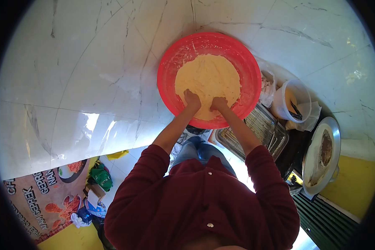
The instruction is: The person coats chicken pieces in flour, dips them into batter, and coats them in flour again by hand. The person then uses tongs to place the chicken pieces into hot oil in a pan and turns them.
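A large red basin (pixel 167 79) holds a wide bed of pale yellow flour (pixel 210 77), with flour dust on its inner wall. Both of my hands are inside it, near the side closest to my body. My left hand (pixel 192 100) is closed, its curled fingers in the flour at the left. A short way to the right, my right hand (pixel 218 104) is also curled, with its fingertips sunk in the flour and hidden. The two hands are apart from each other. Dark red sleeves reach down my forearms to below the elbows.
To the right are a clear plastic bag (pixel 267 87), a translucent tub (pixel 291 100) with a black-handled utensil, a metal tray with a wire rack (pixel 260 127) and a wide metal pan (pixel 322 154). White marbled tiles surround the basin. A printed banner (pixel 41 200) hangs lower left.
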### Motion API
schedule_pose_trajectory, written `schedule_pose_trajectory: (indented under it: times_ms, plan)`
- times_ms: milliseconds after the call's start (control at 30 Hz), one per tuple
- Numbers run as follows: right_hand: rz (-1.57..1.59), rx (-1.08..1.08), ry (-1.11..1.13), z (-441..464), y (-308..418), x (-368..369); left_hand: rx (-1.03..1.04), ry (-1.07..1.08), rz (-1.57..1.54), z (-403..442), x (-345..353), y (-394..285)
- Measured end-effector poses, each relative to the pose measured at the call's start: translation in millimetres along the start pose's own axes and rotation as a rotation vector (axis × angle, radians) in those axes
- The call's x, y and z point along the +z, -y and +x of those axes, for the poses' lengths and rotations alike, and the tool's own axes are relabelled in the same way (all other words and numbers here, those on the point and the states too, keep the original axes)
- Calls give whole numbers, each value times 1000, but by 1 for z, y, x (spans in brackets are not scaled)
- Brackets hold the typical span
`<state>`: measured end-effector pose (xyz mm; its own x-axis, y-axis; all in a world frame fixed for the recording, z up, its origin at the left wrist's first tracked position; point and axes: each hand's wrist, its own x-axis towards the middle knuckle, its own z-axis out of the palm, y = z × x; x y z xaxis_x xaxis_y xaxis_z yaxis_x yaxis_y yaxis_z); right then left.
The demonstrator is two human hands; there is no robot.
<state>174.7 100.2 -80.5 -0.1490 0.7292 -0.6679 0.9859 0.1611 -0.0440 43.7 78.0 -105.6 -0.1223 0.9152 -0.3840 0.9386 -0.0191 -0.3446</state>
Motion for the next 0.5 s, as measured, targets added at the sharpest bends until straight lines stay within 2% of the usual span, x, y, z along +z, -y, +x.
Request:
schedule_pose_trajectory:
  times_ms: [33, 100, 133, 200, 233, 300, 333, 400, 433, 500]
  plan:
    - [0, -2, 0, 7, -1, 3, -2, 1, 1, -7, -12, 0]
    - [124, -360, 250, 22, -10, 1, 137, 245, -330, -17, -36, 4]
    - [123, -358, 248, 15, -15, -7, 138, 243, -332, -17, -39, 7]
    - [441, -145, 228, 3, -29, -22, 34, 321, -708, -16, -40, 22]
    - [441, -145, 227, 6, -39, -21, 34, 319, -709, -5, -31, 31]
    - [635, -278, 8, 14, -60, -11, 221, 438, -774, 22, -3, 45]
    - [636, -278, 11, 10, -60, -13, 220, 441, -774, 11, -14, 50]
    - [412, 18, -117, 6, -62, -24, -87, 173, -772, -10, -37, 61]
    - [412, 17, -121, -3, -59, -32, -88, 169, -772, -13, -40, 62]
    - [158, 44, -394, -17, -50, -42, -80, -118, -842, -15, -43, 64]
